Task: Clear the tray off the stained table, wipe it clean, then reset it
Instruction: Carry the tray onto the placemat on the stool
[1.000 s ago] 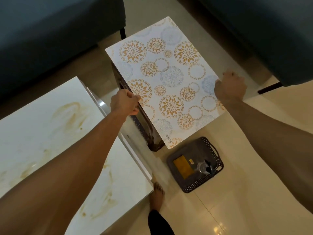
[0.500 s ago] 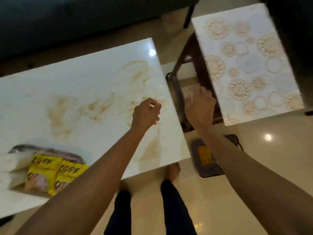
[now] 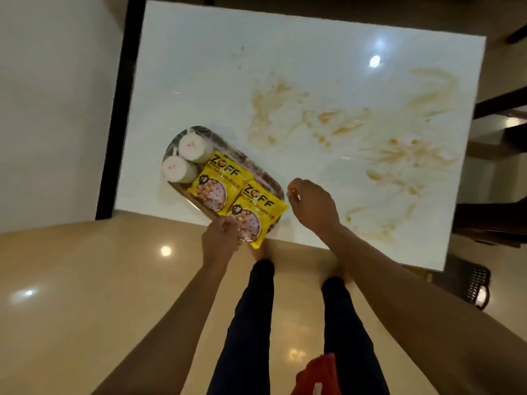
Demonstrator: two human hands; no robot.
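Reaching for the oval dark tray (image 3: 265,178) on the stained white glossy tabletop (image 3: 285,67).
My left hand (image 3: 221,240) grips its near edge; my right hand (image 3: 312,205) is curled, empty; wiping and resetting remain.

Both forearms are bare to the lower frame edge, with no sleeves, watch or jewellery visible on the left hand (image 3: 221,238) or the right hand (image 3: 312,205). The legs (image 3: 251,323) are covered by dark navy, close-fitting trousers reaching to the ankles, and the feet (image 3: 261,249) are bare. A red garment portion (image 3: 316,376) with a small pale patch appears at the bottom edge of the frame.
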